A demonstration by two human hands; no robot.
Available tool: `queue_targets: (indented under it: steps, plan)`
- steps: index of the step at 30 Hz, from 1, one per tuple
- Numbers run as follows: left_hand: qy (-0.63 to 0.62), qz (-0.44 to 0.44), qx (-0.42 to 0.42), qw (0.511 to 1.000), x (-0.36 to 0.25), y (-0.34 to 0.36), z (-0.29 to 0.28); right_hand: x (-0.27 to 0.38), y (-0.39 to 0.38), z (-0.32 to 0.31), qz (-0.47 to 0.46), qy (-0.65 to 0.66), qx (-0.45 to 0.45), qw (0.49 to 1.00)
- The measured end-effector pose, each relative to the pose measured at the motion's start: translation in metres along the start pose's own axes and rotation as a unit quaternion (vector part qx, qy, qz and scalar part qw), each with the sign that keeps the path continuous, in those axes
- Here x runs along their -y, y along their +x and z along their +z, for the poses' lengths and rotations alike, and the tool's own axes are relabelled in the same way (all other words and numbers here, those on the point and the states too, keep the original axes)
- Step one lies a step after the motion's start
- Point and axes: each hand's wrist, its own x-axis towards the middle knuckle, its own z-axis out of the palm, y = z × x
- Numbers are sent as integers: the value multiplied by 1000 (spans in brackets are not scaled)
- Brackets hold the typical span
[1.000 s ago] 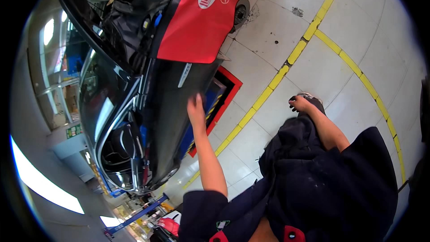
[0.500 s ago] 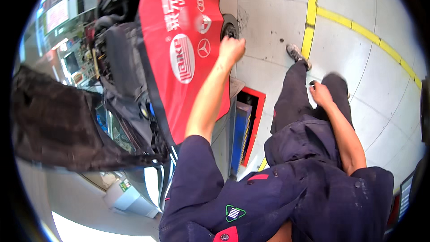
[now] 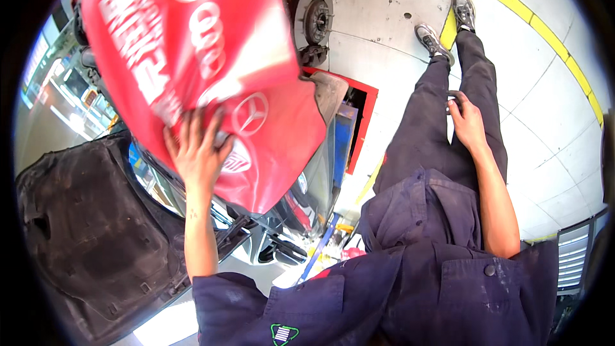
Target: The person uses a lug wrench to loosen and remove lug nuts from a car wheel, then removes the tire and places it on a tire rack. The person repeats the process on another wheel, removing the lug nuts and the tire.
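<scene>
My left hand (image 3: pixel 195 154) lies with spread fingers on a red fender cover (image 3: pixel 282 125) draped over the side of a car. White emblems are printed on the cover, and it is creased around my fingers. Beside my thigh hangs my right hand (image 3: pixel 467 125), its fingers curled around a small dark thing (image 3: pixel 457 95) too small to make out. Just past the cover's edge shows a bare brake disc (image 3: pixel 315 19) with its hub and studs, no wheel over it.
The raised hood (image 3: pixel 96 218) fills the left, its dark lining toward me. A red-edged floor opening (image 3: pixel 366 125) with a blue part (image 3: pixel 344 134) lies beside the car. Yellow lines (image 3: pixel 506 1) cross the pale tiled floor. My shoes (image 3: pixel 434 41) stand near them.
My left hand has come back from near the brake disc and opened onto the fender cover. The view has shifted, showing more of the disc and hood. My right hand stays by my thigh.
</scene>
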Motion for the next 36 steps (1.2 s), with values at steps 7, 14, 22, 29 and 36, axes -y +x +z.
queue_targets:
  steps: [7, 14, 22, 29, 36]
  plan:
    - [-129, 10, -146, 981, 48, -49, 59, -13, 39, -35, 100, 10, 25, 995]
    - [-170, 2, -141, 975, 54, -57, 53, 7, 63, -30, 130, -27, 99, 986]
    - [-173, -18, -106, 979, 53, -56, 53, 22, 79, -8, 135, -173, 172, 960]
    - [-177, -8, -86, 980, 60, -53, 42, 22, 85, -13, 159, -147, 184, 959]
    - [-172, -8, -87, 981, 64, -49, 41, 19, 86, -10, 155, -193, 185, 951]
